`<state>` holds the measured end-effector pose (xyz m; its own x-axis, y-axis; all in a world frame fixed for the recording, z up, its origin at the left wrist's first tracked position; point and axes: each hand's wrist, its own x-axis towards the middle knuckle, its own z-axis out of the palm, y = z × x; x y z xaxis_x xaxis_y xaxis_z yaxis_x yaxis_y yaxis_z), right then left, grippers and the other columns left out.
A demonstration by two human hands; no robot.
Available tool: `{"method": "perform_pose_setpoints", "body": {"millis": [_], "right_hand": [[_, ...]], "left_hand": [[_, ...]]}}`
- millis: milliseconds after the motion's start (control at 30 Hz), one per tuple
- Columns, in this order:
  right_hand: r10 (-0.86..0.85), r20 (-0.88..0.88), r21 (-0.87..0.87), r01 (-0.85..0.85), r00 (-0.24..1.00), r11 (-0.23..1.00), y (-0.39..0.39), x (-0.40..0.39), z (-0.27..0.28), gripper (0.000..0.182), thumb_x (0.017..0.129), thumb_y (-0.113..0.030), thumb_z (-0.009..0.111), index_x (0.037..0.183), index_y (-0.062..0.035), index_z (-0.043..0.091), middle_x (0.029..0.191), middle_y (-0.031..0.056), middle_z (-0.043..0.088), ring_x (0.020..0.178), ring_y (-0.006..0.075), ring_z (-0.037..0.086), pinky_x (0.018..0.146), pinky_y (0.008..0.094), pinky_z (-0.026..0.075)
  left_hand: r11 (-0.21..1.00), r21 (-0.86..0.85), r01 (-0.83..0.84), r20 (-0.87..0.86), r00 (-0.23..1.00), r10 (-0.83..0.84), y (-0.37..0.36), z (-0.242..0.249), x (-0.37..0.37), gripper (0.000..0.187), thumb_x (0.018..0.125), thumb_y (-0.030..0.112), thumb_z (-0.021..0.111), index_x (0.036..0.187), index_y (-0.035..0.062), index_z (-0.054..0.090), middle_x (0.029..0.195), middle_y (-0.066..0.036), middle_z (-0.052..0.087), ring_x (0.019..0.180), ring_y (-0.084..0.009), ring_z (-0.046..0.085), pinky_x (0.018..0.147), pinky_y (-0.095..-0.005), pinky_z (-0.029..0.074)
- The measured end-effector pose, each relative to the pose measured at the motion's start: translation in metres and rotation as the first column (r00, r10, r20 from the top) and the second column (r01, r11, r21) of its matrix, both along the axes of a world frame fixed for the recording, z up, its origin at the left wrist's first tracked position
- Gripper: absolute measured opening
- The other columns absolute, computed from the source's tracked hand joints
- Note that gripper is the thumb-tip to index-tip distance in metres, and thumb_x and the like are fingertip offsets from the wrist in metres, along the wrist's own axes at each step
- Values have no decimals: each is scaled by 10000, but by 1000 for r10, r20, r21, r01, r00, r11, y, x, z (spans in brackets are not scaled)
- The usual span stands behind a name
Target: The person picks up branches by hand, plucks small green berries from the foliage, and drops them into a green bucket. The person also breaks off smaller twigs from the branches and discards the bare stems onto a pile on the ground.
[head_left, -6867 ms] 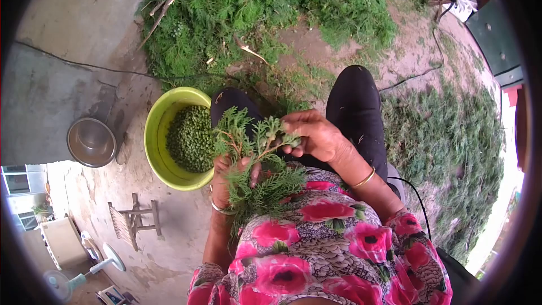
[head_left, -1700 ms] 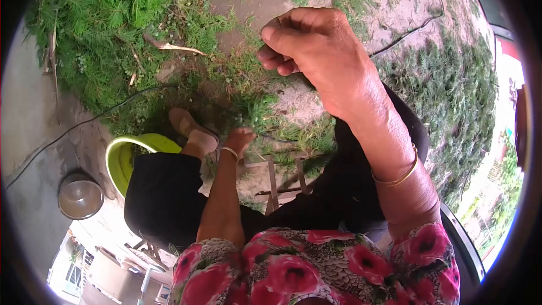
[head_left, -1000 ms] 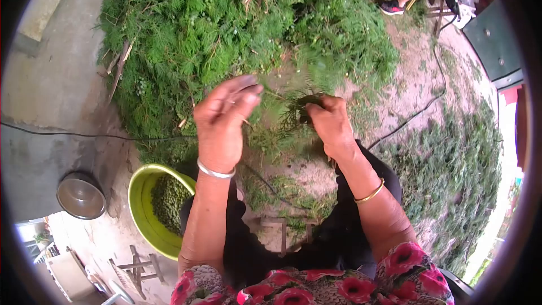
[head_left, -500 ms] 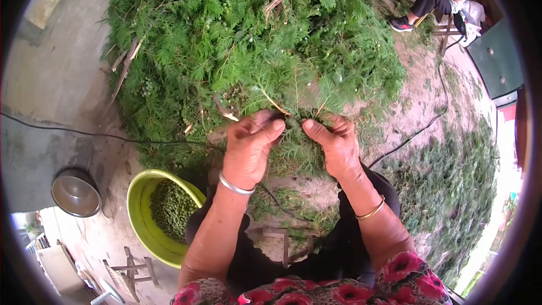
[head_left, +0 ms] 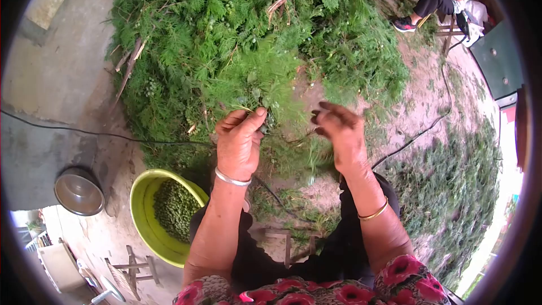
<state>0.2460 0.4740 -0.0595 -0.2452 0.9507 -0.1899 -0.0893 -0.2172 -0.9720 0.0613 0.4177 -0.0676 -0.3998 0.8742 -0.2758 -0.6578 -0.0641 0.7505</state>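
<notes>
My left hand (head_left: 239, 142) is closed in a pinch around the stem of a leafy evergreen sprig (head_left: 265, 79), whose feathery end is smeared by motion. My right hand (head_left: 343, 135) is apart from it on the right, slightly blurred, with fingers spread and no thing seen in them. Below that hand, a blurred bit of green foliage (head_left: 314, 162) shows above the littered ground. Ahead of both hands rises a big pile of cut evergreen branches (head_left: 186, 39). By my left forearm stands a yellow-green bucket (head_left: 141, 231) holding many small green cones or berries (head_left: 174, 209).
A metal bowl (head_left: 79, 192) sits at left, near a black cable (head_left: 101, 133). Small wooden stool (head_left: 132, 271) stands lower left. More cut greenery (head_left: 451, 192) covers the ground at right. Another person (head_left: 432, 0) sits at upper right, beside a green panel (head_left: 497, 59).
My hands have moved apart. The left has shifted slightly left with the sprig; the right has let go and its fingers have opened. A bit of foliage now shows blurred beneath the right hand.
</notes>
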Motion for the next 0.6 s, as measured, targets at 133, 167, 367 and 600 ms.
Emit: {"method": "perform_pose_setpoints", "body": {"millis": [133, 167, 367, 600], "right_hand": [[-254, -105, -103, 244, 961, 964, 5, 5, 9, 175, 842, -61, 601, 989, 30, 629, 795, 54, 645, 695, 113, 594, 576, 245, 461], [-222, -79, -48, 219, 972, 975, 4, 7, 7, 154, 842, -47, 595, 968, 30, 638, 775, 48, 640, 662, 103, 584, 544, 236, 450], [-5, 82, 59, 0, 997, 998, 0, 11, 0, 63, 832, -14, 597, 867, 26, 629, 681, 11, 599, 536, 66, 488, 478, 210, 372], [-109, -43, 372, 117, 993, 921, -9, 10, 22, 205, 775, -40, 703, 962, -11, 625, 772, 15, 622, 662, 56, 542, 598, 201, 456]], "left_hand": [[998, 43, 39, -178, 984, -31, -3, 0, 5, 164, 759, -32, 675, 660, 47, 571, 681, -25, 604, 604, -89, 550, 504, -230, 409], [994, 83, 73, -203, 978, -55, -3, 0, 8, 165, 757, -36, 675, 660, 43, 567, 678, -20, 598, 602, -89, 547, 511, -229, 407], [999, 3, 48, -298, 954, -45, 1, 8, 25, 289, 745, -62, 661, 573, 66, 468, 595, 61, 440, 539, -45, 401, 498, -226, 316], [992, -122, 17, -681, 726, -96, 0, 1, 30, 362, 742, -63, 624, 553, 60, 341, 588, 69, 320, 565, -39, 275, 463, -253, 236]]}}
